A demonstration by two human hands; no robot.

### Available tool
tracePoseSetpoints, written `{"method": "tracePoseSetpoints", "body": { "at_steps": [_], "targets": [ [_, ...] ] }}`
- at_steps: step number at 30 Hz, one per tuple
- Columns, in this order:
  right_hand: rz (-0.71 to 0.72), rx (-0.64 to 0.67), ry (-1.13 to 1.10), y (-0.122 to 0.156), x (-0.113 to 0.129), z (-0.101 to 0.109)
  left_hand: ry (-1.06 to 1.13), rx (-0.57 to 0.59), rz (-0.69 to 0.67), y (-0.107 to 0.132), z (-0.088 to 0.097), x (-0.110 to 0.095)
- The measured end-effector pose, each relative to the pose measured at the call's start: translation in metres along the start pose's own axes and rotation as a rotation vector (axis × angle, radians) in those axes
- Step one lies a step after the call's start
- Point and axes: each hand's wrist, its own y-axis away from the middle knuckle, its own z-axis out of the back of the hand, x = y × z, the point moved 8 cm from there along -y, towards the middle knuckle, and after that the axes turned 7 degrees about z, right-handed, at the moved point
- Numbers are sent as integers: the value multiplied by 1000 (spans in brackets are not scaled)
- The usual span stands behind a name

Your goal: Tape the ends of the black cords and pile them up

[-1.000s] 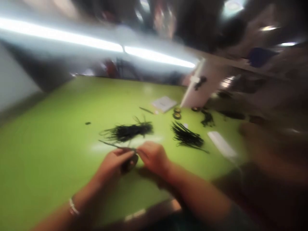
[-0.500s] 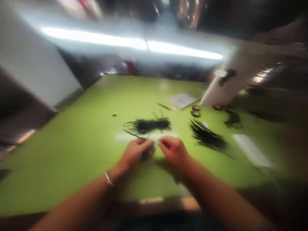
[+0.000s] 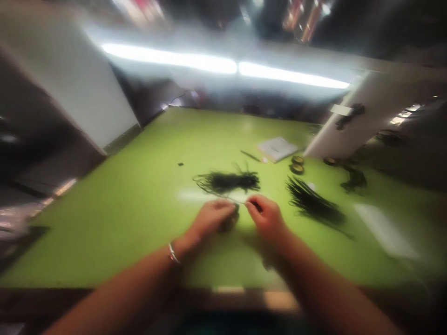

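Above the green table, my left hand (image 3: 218, 215) is closed, thumb and fingers pressed together, with a dark object partly hidden under its fingers. My right hand (image 3: 263, 211) is closed in a pinch close beside it. Between the fingertips of both runs a thin dark wire (image 3: 240, 202). Just beyond the hands lies a bundle of black wires (image 3: 232, 181), looped at its left end. A second bundle of black wires (image 3: 314, 202) is fanned out to the right. Blur hides what the dark object under my left fingers is.
Two tape rolls (image 3: 297, 165) rest near a white paper pad (image 3: 277, 149) and a dark pen (image 3: 250, 155). A pale strip (image 3: 386, 230) lies at the right. White panels (image 3: 337, 125) stand at both sides, and a tube lamp (image 3: 293, 76) hangs across the back.
The view has shifted, so everything appears further right. The dark wire end that stuck out left of my left hand no longer shows; a thin wire now spans the slightly wider gap between my hands.
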Motion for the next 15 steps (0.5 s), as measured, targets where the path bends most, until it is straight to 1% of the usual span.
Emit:
{"method": "tracePoseSetpoints", "body": {
  "at_steps": [6,11,15],
  "targets": [
    [60,51,48,2,4,-7,-51,-3,15,-2,3,4],
    [68,80,84,1,1,-11,-75,9,-5,1,1,0],
    [70,93,98,1,3,-12,-63,15,-1,4,-1,-3]
  ]
}}
